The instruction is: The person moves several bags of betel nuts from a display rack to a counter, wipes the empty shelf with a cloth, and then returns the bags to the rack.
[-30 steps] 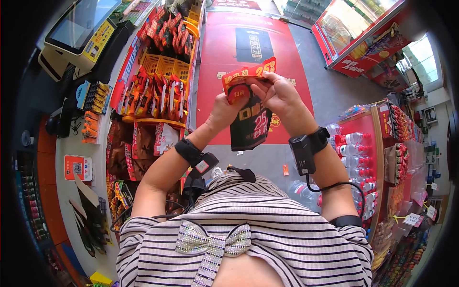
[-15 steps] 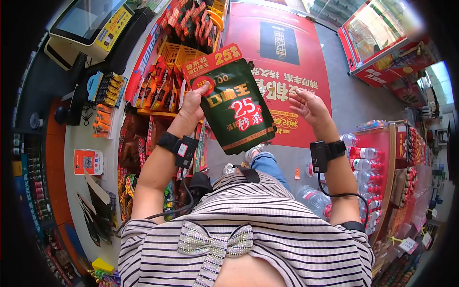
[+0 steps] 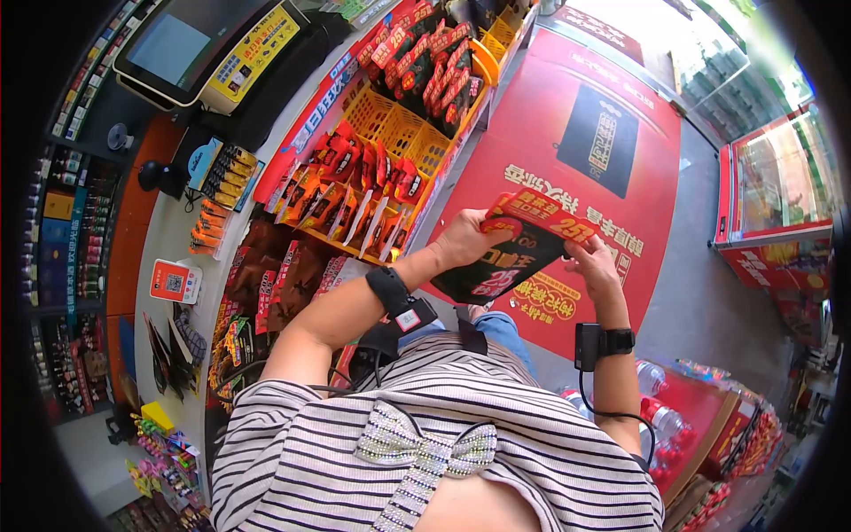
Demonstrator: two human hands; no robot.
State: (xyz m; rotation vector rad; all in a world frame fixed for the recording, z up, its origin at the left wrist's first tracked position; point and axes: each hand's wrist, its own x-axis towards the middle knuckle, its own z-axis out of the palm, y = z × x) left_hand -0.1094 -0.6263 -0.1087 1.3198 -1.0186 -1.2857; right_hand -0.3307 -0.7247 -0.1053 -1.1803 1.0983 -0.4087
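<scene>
A dark green snack pouch [image 3: 496,266] with a red-and-yellow top flap [image 3: 542,215] is held tilted in front of my waist, its printed face foreshortened. My left hand [image 3: 468,241] grips its upper left side, with the thumb on the front near a round red mark. At the right end of the flap, my right hand [image 3: 596,266] pinches the pouch's edge with bent fingers. The fingers behind the pouch are hidden. Both wrists wear black straps with small boxes and cables.
To the left, yellow baskets [image 3: 368,115] hold red and dark packets beside a counter with a screen [image 3: 168,49] and a QR-code sign [image 3: 175,282]. A red printed mat [image 3: 532,106] covers the floor ahead. Water bottles [image 3: 660,417] stand low at right, near a glass-fronted case [image 3: 780,177].
My right hand has come in from apart and now holds the pouch's right edge. The pouch has tipped and moved rightward in view with my left hand. The view has turned toward the left shelves.
</scene>
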